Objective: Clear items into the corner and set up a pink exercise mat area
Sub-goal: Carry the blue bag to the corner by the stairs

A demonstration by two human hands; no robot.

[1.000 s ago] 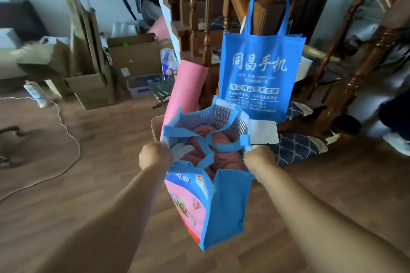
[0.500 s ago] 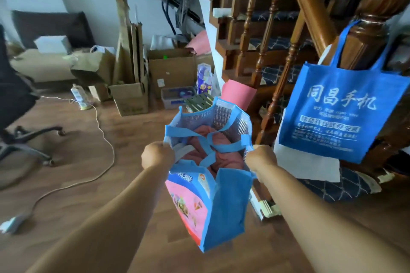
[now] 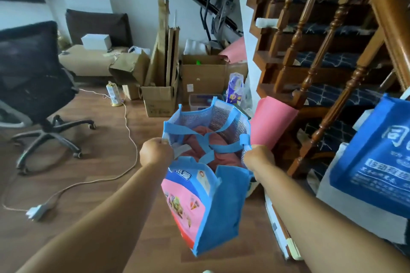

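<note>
Blue fabric fills the middle of my view: a tote bag [image 3: 210,206] with a pink printed panel, held up off the wooden floor [image 3: 88,162]. I have the left hand [image 3: 155,153] curled tight on the bag's left rim and the right hand [image 3: 258,157] clenched on its right rim, so the mouth is pulled wide. Inside lies a bundle of reddish cloth [image 3: 193,150] under crossed handles. Just beyond the bag, to the right, the rolled pink mat [image 3: 273,122] leans against the staircase [image 3: 310,73]. Cardboard boxes [image 3: 159,102] crowd the far corner. An office chair [image 3: 37,77] stands at the left, with a white cable [image 3: 133,137] on the floor near it. Another blue bag [image 3: 372,162] hangs at the right edge.
</note>
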